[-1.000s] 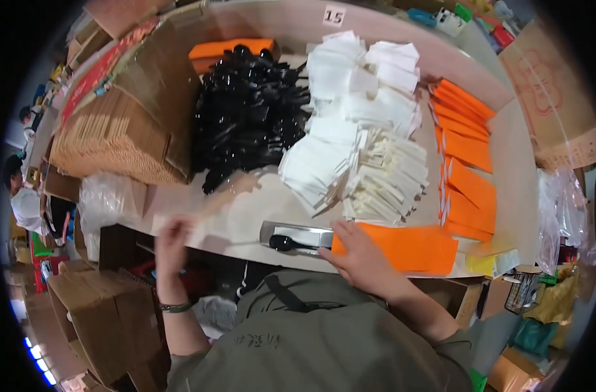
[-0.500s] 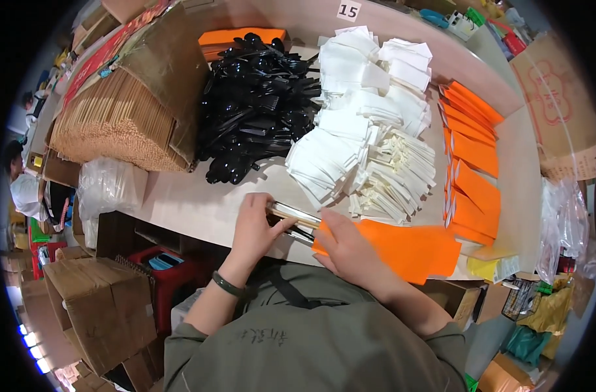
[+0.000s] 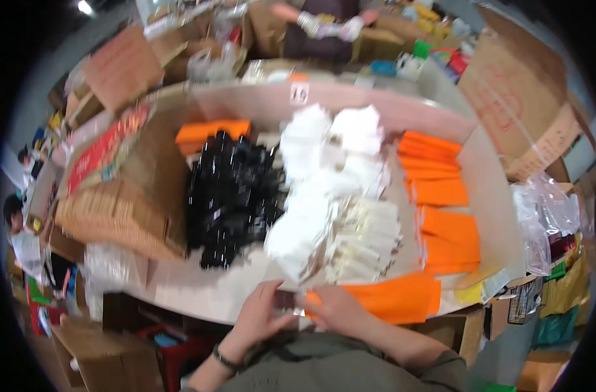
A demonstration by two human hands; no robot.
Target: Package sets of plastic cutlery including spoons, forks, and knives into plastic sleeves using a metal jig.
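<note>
At the table's front edge, my left hand (image 3: 262,315) curls its fingers round the end of a cutlery bundle (image 3: 286,301), which shows dark between my hands; motion blur hides its pieces. Just right of it, my right hand (image 3: 337,308) is closed on the near end of a flat orange sleeve (image 3: 402,297). The bundle meets the sleeve's mouth, though how far inside it reaches is hidden. Beyond my hands lie a heap of black plastic spoons and forks (image 3: 232,196), piles of white napkins (image 3: 304,202) and narrow pale packets (image 3: 366,242).
Further orange sleeves (image 3: 448,238) lie along the right side, and an orange stack (image 3: 213,135) at the back left. A cardboard box (image 3: 161,147) of chopsticks (image 3: 115,219) stands left. Low walls edge the table. Across it are another person's gloved hands (image 3: 330,27).
My view has tilted up, so the table sits lower and the far side shows. The bundle's exposed length between my hands has shortened, and my hands are closer together.
</note>
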